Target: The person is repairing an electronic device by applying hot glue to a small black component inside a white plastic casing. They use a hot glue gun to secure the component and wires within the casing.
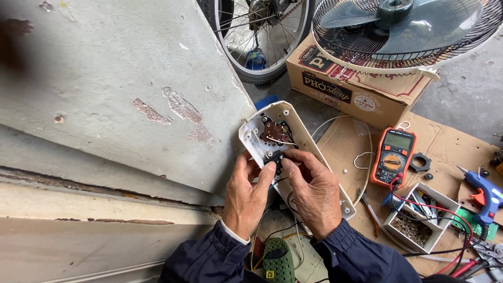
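While left hand [246, 196] braces white plastic housing [293, 131], right hand [314, 191] pinches small black part [275, 159].

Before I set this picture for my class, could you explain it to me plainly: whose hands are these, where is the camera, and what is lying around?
The single picture comes from a camera worn on the person's head, looking down. Both hands belong to that person: the left hand and right hand together pinch a small black part inside an opened white plastic housing, where wires and a brown board show. On the cardboard sheet to the right lie an orange multimeter with red and black leads, a blue glue gun and a small white box of bits. Behind stand a cardboard box bearing a fan head, and a bicycle wheel.
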